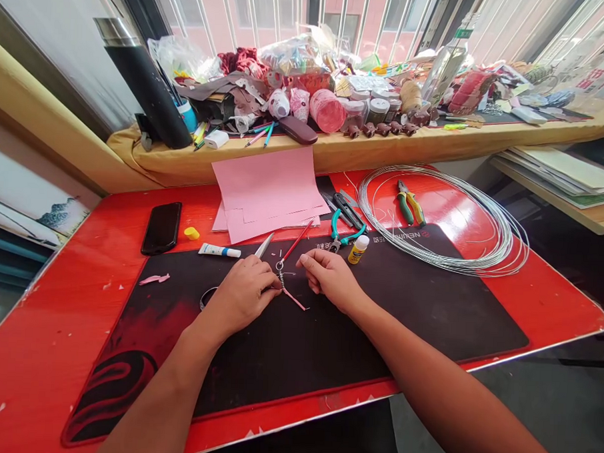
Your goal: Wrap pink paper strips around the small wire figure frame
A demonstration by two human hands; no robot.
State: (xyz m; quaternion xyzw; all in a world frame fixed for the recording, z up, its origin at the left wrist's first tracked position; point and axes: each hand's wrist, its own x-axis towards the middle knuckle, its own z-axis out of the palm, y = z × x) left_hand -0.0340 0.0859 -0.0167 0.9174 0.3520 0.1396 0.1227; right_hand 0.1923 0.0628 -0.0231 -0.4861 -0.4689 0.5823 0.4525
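My left hand (pixel 244 287) pinches a small twisted wire piece (pixel 281 278) between thumb and fingers, above the black mat (pixel 418 318). The piece has a round loop at its top, a thin wire end sticking out sideways, and a pink-wrapped limb (pixel 296 301) slanting down to the right. Just right of it, my right hand (pixel 330 278) is closed with curled fingers; whatever its fingertips hold, if anything, is too small to make out. Beyond the loop lies a thin red stick (pixel 297 241). A pointed metal blade (pixel 264 245) shows behind my left hand, and a dark ring-shaped object (pixel 207 296) is partly hidden by it.
Teal-handled pliers (pixel 346 240) and a small yellow bottle (pixel 358 249) stand beyond my right hand. Farther right lie a wire coil (pixel 480 264) and green-yellow pliers (pixel 410 203). Pink sheets (pixel 266 188), a glue tube (pixel 219 250), a yellow cap (pixel 192 233) and a phone (pixel 161 227) lie left.
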